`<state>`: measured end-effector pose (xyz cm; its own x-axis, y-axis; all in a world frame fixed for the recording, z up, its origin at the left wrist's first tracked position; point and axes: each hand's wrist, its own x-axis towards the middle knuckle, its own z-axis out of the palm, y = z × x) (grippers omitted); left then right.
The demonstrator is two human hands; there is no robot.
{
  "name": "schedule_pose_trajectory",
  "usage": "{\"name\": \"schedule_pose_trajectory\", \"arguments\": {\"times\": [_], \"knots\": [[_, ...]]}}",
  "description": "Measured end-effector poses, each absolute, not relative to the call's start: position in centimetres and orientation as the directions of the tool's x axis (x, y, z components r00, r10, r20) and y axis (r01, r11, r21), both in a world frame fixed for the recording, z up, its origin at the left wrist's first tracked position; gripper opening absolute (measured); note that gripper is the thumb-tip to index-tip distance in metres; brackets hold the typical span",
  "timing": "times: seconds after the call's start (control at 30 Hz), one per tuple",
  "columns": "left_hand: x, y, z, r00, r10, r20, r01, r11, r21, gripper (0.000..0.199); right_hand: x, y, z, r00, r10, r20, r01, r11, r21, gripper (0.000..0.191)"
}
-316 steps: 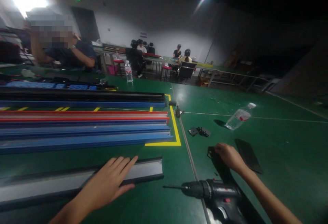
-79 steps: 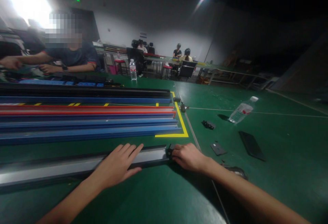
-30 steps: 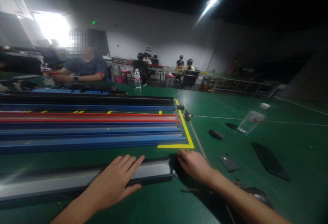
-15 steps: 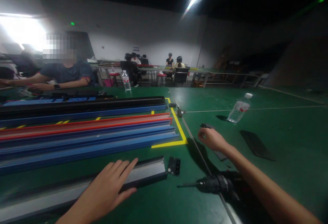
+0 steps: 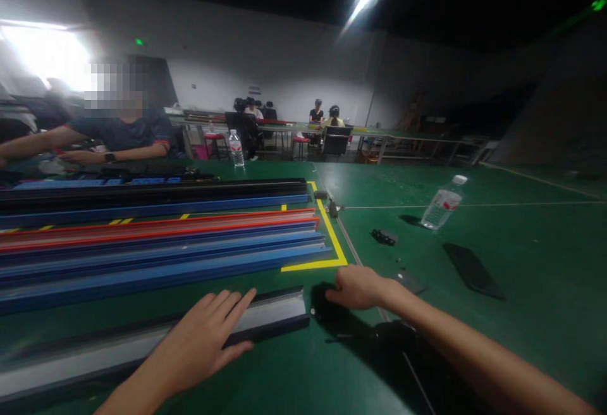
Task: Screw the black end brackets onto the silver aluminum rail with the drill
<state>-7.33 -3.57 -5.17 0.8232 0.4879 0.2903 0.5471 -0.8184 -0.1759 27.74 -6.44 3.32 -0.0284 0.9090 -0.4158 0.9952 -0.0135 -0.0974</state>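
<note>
My left hand lies spread across a dark channel-shaped rail with a pale inner face. Its fingers stretch toward the rail's right end. My right hand hovers with curled fingers just past that end. Whether something small sits between its fingertips is hidden. Below it, in the hand's shadow, lies a small black block; I cannot tell if they touch. A power drill lies under my right forearm, its bit pointing left, mostly in shadow.
Blue rails, a red rail and black rails lie at left beside yellow tape. A water bottle, a black phone-like slab and a small black part are at right. A co-worker sits across.
My right hand has moved left and toward me, from beside the small black part to over the black block near the rail's end. My left hand has stayed on the rail.
</note>
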Motion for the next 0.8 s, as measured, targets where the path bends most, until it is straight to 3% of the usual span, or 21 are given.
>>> {"name": "schedule_pose_trajectory", "arguments": {"times": [0.17,0.43,0.6,0.8], "knots": [[-8.1,-3.3,-4.6,0.806,0.55,0.218,0.581,-0.806,-0.112,0.069,27.0,-4.5,1.9,-0.179,0.804,-0.567,0.967,0.039,-0.251,0.024],[-9.8,-2.8,-3.3,0.738,0.671,0.074,0.672,-0.741,0.015,0.076,26.1,-3.3,0.3,-0.323,0.774,-0.545,0.888,0.049,-0.457,0.022],[-10.4,-2.4,-4.7,0.727,0.677,0.113,0.679,-0.733,0.021,0.076,24.0,-3.4,-0.7,-0.334,0.806,-0.489,0.886,0.09,-0.455,0.022],[-10.9,-2.3,-5.4,0.735,0.656,0.169,0.666,-0.746,-0.005,0.074,23.0,-4.2,-0.3,-0.345,0.87,-0.352,0.908,0.215,-0.359,0.025]]}}
